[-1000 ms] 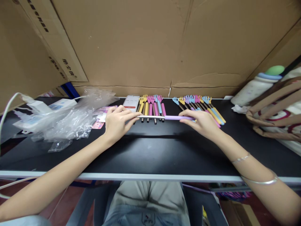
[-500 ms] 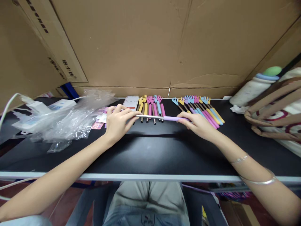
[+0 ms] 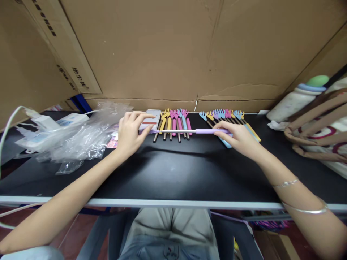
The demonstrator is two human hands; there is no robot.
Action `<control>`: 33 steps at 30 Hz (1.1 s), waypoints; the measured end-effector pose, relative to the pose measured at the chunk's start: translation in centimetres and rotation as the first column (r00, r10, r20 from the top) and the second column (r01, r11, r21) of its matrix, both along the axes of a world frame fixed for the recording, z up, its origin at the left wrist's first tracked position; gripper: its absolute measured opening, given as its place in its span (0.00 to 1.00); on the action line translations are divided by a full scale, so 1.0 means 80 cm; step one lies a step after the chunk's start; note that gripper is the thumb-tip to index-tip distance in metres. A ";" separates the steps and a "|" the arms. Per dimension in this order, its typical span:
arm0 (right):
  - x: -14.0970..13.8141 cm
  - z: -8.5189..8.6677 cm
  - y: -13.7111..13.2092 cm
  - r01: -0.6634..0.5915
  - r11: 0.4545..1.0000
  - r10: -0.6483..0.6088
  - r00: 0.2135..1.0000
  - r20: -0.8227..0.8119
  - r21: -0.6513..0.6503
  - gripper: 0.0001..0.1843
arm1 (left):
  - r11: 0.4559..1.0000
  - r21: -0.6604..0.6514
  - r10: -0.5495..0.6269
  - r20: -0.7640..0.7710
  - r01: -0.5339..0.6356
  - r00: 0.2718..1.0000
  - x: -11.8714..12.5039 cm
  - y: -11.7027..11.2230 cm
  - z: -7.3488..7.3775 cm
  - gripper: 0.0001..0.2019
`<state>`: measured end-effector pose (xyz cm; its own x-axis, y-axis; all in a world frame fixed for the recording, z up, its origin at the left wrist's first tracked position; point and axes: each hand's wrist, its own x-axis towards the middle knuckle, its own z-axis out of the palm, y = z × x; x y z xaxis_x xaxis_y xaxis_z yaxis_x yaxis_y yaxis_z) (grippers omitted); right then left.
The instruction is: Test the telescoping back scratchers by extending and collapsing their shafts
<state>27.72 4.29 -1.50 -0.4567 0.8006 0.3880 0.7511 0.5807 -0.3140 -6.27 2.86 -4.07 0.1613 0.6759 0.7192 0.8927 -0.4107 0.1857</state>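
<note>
My right hand (image 3: 238, 136) grips the purple handle of a telescopic back scratcher (image 3: 189, 131), held level over the black table (image 3: 173, 169). Its metal rod runs left to my left hand (image 3: 130, 131), whose fingers close round the claw end, which is hidden behind them. Behind the rod lie two rows of small coloured scratchers: the left row (image 3: 175, 122) with yellow, pink and blue handles, and the right row (image 3: 230, 119), partly covered by my right hand. A phone (image 3: 150, 119) lies flat just beyond my left fingertips.
Crumpled clear plastic bags (image 3: 81, 135) and a white charger with cable (image 3: 45, 122) lie at the left. A cardboard wall (image 3: 173, 54) closes the back. A bottle (image 3: 298, 97) and a striped bag (image 3: 320, 130) stand at the right.
Both hands have moved apart and slightly farther back, and the scratcher's rod between them is longer now. My left hand has shifted towards the phone.
</note>
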 end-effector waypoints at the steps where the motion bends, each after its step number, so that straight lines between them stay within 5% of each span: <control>1: 0.001 0.000 0.000 0.004 1.000 -0.004 1.000 0.003 -0.001 0.15 | 0.996 -0.078 -0.035 0.056 0.039 0.998 -0.003 0.002 0.000 0.14; 6: 0.002 0.003 0.001 0.032 0.999 -0.032 0.999 0.003 0.026 0.14 | 0.883 -0.420 -0.115 0.243 0.211 0.963 -0.006 0.006 -0.003 0.17; 11: 0.001 0.008 0.000 0.026 0.999 -0.025 0.999 -0.024 0.045 0.14 | 0.824 -0.483 -0.219 0.210 0.296 0.953 -0.002 0.003 -0.004 0.13; 20: -0.005 -0.001 0.000 -0.002 1.000 0.004 0.997 -0.079 0.025 0.13 | 0.930 -0.294 -0.182 0.148 0.219 0.972 0.001 -0.003 -0.002 0.11; 33: 0.001 -0.004 0.003 -0.036 0.980 0.040 0.999 0.012 -0.194 0.23 | 0.972 0.011 -0.233 -0.079 0.235 0.969 -0.001 -0.009 -0.005 0.10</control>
<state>27.84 4.52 -1.79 -0.4930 0.8419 0.2195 0.7354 0.5381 -0.4118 -6.34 2.14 -4.46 0.3684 0.5983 0.7116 0.7824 -0.6129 0.1102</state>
